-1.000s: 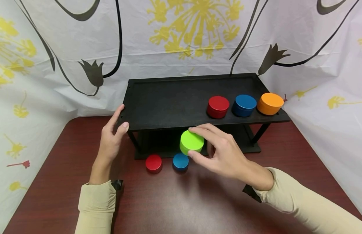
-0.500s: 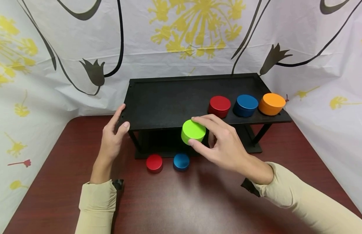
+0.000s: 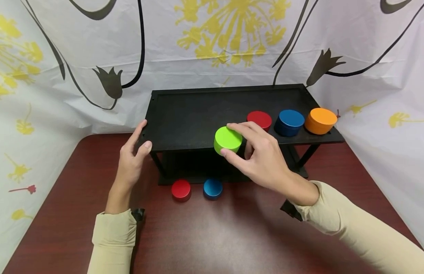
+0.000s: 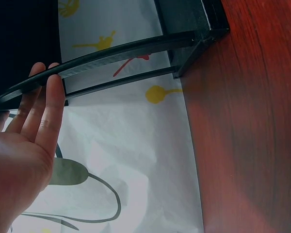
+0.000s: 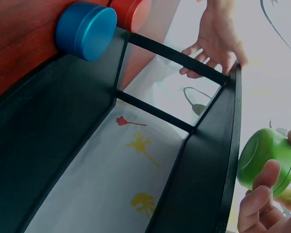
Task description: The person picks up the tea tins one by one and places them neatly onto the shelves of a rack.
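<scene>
My right hand (image 3: 261, 156) pinches a round lime-green tin (image 3: 228, 140) between thumb and fingers, beside the front edge of a black two-tier shelf (image 3: 191, 118). In the right wrist view the green tin (image 5: 266, 158) appears tilted, close beside the shelf's upper board (image 5: 228, 170). My left hand (image 3: 131, 161) holds the shelf's left edge; in the left wrist view its fingers (image 4: 48, 116) lie on either side of the thin rim (image 4: 121, 53). Along the right front of the top board stand a red tin (image 3: 259, 118), a blue tin (image 3: 289, 122) and an orange tin (image 3: 320, 121).
On the reddish-brown table (image 3: 198, 236), a small red tin (image 3: 181, 190) and a small blue tin (image 3: 213, 188) stand in front of the lower tier (image 3: 184, 167). A white flower-patterned sheet (image 3: 212, 45) hangs behind and at both sides.
My right hand has raised the green tin from above the small blue tin, in front of the lower tier, to the height of the top board. My left hand has stayed at the shelf's edge.
</scene>
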The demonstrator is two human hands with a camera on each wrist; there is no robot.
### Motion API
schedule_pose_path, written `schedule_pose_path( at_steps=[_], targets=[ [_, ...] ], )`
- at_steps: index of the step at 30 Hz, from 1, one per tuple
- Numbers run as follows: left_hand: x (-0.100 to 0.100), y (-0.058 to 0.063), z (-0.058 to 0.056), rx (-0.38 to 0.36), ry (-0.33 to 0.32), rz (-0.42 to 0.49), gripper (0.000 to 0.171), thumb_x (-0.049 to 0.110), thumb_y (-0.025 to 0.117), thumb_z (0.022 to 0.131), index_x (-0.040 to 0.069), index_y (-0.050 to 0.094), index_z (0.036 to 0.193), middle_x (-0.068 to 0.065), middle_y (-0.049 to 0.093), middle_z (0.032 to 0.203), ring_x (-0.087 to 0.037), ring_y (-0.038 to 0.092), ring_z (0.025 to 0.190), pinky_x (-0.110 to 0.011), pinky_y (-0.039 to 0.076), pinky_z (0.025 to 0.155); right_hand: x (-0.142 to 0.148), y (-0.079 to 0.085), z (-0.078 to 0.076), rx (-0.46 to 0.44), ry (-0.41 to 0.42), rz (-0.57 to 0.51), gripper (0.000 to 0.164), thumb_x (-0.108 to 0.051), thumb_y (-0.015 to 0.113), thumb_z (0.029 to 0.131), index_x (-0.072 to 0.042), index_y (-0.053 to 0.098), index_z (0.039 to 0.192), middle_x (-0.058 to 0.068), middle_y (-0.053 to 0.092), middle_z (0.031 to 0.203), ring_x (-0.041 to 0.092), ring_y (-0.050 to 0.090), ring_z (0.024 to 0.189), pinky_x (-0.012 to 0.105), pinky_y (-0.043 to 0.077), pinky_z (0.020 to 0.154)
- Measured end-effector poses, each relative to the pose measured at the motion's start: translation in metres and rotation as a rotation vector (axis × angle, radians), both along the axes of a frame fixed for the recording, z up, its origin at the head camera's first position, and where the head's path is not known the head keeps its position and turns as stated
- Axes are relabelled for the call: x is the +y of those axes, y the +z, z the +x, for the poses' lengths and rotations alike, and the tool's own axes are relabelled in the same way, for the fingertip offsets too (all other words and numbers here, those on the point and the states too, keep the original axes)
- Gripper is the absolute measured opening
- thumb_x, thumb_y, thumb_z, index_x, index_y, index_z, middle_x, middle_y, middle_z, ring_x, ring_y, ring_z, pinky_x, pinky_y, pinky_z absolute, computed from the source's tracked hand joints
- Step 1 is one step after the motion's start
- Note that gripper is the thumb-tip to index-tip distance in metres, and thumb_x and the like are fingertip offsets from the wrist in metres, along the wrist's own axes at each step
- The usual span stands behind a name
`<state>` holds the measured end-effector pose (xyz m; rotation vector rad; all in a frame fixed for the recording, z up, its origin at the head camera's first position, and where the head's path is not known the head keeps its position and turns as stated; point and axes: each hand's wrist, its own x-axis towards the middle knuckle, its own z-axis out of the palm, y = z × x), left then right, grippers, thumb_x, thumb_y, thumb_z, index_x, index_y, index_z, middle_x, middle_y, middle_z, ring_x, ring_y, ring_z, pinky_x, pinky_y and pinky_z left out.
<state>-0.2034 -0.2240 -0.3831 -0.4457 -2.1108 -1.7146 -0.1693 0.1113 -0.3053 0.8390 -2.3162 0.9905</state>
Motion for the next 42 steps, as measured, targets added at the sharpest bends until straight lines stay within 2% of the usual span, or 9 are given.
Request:
schedule_pose_path(
  at_steps=[7,18,26,32,42],
  targets=[
    [0.0,-0.001,-0.001,0.004,-0.004,0.006,0.056,0.015,0.056,0.096,0.023,0.046,0.15,0.004,0.044,0.152,-0.015,0.042,0.136,-0.023,0.033,0.109,-0.001,0.003,-0.008,-0.007,-0.035,-0.001,0.05,-0.027,0.079,0.085,-0.011,0.065,0.13,0.002,0.064,0.12,0.006,0.048,0.057,0.023,0.045,0.054],
    [0.0,-0.001,0.0,-0.003,-0.008,0.011,0.055,0.015,0.055,0.097,0.023,0.046,0.151,0.004,0.044,0.152,-0.016,0.043,0.136,-0.022,0.033,0.109,-0.001,0.004,-0.015,-0.004,-0.1,0.038,0.05,-0.031,0.078,0.086,-0.01,0.065,0.13,0.003,0.066,0.122,0.009,0.046,0.058,0.026,0.042,0.054],
    [0.0,-0.001,0.0,-0.001,-0.011,0.015,0.055,0.014,0.055,0.097,0.023,0.046,0.151,0.004,0.044,0.152,-0.016,0.043,0.136,-0.022,0.033,0.109,-0.002,0.009,-0.018,-0.049,-0.141,0.068,0.048,-0.033,0.077,0.087,-0.009,0.067,0.128,0.005,0.068,0.121,0.015,0.053,0.068,0.03,0.045,0.06],
    [0.001,-0.001,0.0,0.006,-0.005,0.013,0.055,0.014,0.056,0.096,0.022,0.047,0.15,0.004,0.045,0.152,-0.015,0.043,0.136,-0.023,0.032,0.11,-0.003,0.011,-0.021,-0.061,-0.164,0.061,0.048,-0.032,0.079,0.086,-0.008,0.068,0.126,0.008,0.07,0.117,0.02,0.061,0.081,0.036,0.049,0.07],
    [0.001,-0.001,0.001,0.004,0.001,0.007,0.055,0.014,0.055,0.097,0.022,0.047,0.15,0.003,0.045,0.152,-0.015,0.042,0.137,-0.022,0.032,0.11,-0.005,0.01,-0.027,-0.078,-0.205,0.057,0.048,-0.034,0.079,0.086,-0.007,0.069,0.125,0.01,0.07,0.117,0.023,0.063,0.092,0.04,0.051,0.076]
  ],
)
